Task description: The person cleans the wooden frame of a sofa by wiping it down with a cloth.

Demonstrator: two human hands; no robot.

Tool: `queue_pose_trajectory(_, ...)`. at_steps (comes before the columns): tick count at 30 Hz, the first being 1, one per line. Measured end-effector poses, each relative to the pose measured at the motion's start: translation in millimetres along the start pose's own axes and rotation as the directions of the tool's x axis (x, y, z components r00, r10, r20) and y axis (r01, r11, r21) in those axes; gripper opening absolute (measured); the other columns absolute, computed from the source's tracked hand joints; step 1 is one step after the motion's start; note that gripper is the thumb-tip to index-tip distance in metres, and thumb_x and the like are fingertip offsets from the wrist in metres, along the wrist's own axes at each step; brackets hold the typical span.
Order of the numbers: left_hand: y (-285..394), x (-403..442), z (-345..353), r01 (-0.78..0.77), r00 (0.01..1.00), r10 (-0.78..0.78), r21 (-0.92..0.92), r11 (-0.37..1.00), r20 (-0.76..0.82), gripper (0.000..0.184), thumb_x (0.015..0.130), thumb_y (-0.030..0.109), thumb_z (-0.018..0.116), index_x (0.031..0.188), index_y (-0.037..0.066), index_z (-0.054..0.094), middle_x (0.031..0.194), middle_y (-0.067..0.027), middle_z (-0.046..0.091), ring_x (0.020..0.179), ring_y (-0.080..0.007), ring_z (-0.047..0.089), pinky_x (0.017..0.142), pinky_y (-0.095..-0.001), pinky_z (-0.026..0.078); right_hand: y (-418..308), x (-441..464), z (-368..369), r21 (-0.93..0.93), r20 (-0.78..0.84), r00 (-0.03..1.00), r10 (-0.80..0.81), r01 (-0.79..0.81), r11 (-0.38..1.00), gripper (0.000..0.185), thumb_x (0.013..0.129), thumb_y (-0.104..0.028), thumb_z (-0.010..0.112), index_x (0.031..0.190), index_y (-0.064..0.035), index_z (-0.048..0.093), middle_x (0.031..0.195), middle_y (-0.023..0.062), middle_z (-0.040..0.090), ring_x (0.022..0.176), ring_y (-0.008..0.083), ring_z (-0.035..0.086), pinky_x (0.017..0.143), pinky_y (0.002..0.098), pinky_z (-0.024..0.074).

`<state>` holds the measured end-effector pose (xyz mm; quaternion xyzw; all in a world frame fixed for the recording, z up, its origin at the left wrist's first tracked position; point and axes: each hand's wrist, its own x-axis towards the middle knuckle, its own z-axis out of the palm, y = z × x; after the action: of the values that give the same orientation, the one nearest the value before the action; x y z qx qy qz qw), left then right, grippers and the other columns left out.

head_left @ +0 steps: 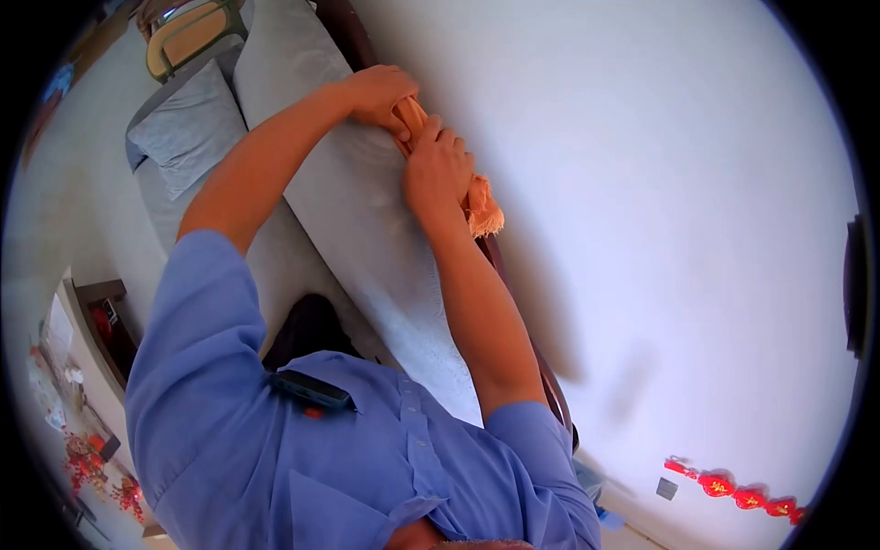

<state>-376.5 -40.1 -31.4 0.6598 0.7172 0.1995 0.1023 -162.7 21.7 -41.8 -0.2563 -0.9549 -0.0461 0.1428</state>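
An orange cloth [484, 207] with a frayed, fringed end is bunched lengthwise between my two hands, above the back of the grey sofa [353, 197] and close to the white wall. My left hand [380, 99] is wrapped round its upper part. Lower down, my right hand [438, 172] grips the same cloth, and the fringed end sticks out past its fingers. A short twisted stretch of cloth shows between the two hands. The palms are hidden from view.
A grey pillow [191, 126] lies on the sofa near a tan-backed chair [194, 38]. The white wall [660, 202] fills the right side, with red hanging ornaments [717, 485] low down. A dark phone [313, 390] sits in the shirt pocket.
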Motion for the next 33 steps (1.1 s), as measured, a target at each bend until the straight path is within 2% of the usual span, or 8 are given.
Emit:
queue_pose_trajectory(9,78.8,-3.8,43.4,-0.183,0.947,0.229,0.206,0.961,-0.223,0.052,0.072,0.046,0.096,0.101,0.012,0.069,0.105,-0.0093,0.069,0.105,-0.0332,0.065,0.095,-0.0476,0.05,60.8,-83.2,-23.8,0.04,-0.03,1.0,-0.006,0.008,0.999,0.059,0.106,-0.025,0.065,0.158,-0.001,0.049,0.116,0.0169,0.068,0.102,0.0362,0.068,0.089,0.049,0.0532)
queue_pose_trajectory(13,181.8,7.6,83.1,-0.366,0.923,0.384,0.262,0.893,-0.018,0.056,0.085,0.064,0.08,0.101,0.011,0.073,0.103,-0.0106,0.073,0.095,-0.0352,0.07,0.083,-0.0502,0.054,120.2,-185.1,-68.1,0.24,0.234,0.951,0.2,-0.256,0.936,0.064,0.108,-0.027,0.063,0.164,-0.0053,0.044,0.135,0.0236,0.069,0.124,0.0472,0.065,0.104,0.0564,0.051)
queue_pose_trajectory(15,247.4,17.3,107.1,-0.411,0.894,0.38,0.095,0.907,0.237,0.063,0.092,0.07,0.072,0.105,0.008,0.076,0.116,-0.0143,0.076,0.1,-0.0378,0.074,0.085,-0.0519,0.058,159.2,-253.1,-76.9,0.169,0.285,0.929,0.235,-0.29,0.942,0.058,0.109,-0.028,0.063,0.161,-0.0064,0.05,0.129,0.022,0.071,0.122,0.045,0.065,0.103,0.0547,0.051)
queue_pose_trajectory(17,332.1,14.6,104.8,-0.485,0.775,0.484,-0.107,0.868,0.408,0.068,0.101,0.068,0.064,0.126,0.005,0.073,0.123,-0.0191,0.077,0.107,-0.0407,0.076,0.09,-0.0545,0.06,185.7,-309.5,-103.6,0.022,0.141,0.963,0.228,-0.233,0.972,0.047,0.11,-0.029,0.061,0.151,-0.007,0.061,0.121,0.0195,0.072,0.119,0.0426,0.065,0.103,0.0538,0.0498)
queue_pose_trajectory(19,379.4,8.4,194.5,-0.517,0.805,0.546,-0.176,0.838,0.234,0.068,0.11,0.061,0.054,0.147,0.005,0.061,0.119,-0.0214,0.078,0.107,-0.0426,0.076,0.092,-0.0563,0.06,214.2,-358.5,-131.6,0.03,0.061,0.955,0.289,-0.291,0.956,0.042,0.11,-0.03,0.062,0.145,-0.0072,0.065,0.118,0.0176,0.072,0.115,0.0411,0.065,0.103,0.0527,0.0492)
queue_pose_trajectory(22,473.8,24.3,220.4,-0.566,0.713,0.644,-0.316,0.762,0.277,0.068,0.114,0.053,0.053,0.161,0.005,0.047,0.113,-0.0228,0.078,0.099,-0.0441,0.077,0.088,-0.0557,0.061,279.1,-443.0,-161.7,0.041,-0.013,0.91,0.415,-0.414,0.909,0.036,0.11,-0.032,0.061,0.136,-0.0073,0.071,0.117,0.0157,0.072,0.112,0.0397,0.066,0.104,0.0525,0.0474)
queue_pose_trajectory(27,601.7,37.7,272.9,-0.71,0.525,0.745,-0.271,0.65,0.412,0.061,0.113,0.041,0.059,0.156,-0.001,0.053,0.103,-0.0229,0.079,0.091,-0.0441,0.078,0.079,-0.055,0.061,347.1,-565.2,-163.4,0.149,-0.138,0.771,0.621,-0.604,0.783,0.033,0.112,-0.032,0.057,0.126,-0.0079,0.076,0.119,0.0157,0.073,0.114,0.0398,0.065,0.107,0.0531,0.0447)
queue_pose_trajectory(33,624.2,30.9,309.1,-0.664,0.657,0.696,-0.213,0.717,0.291,0.061,0.105,0.042,0.069,0.149,0.001,0.061,0.093,-0.0186,0.079,0.083,-0.0399,0.078,0.071,-0.0536,0.062,351.6,-568.9,-141.6,0.077,-0.191,0.582,0.79,-0.794,0.603,0.031,0.111,-0.029,0.056,0.118,-0.01,0.079,0.116,0.0128,0.078,0.116,0.0366,0.067,0.108,0.0523,0.0454)
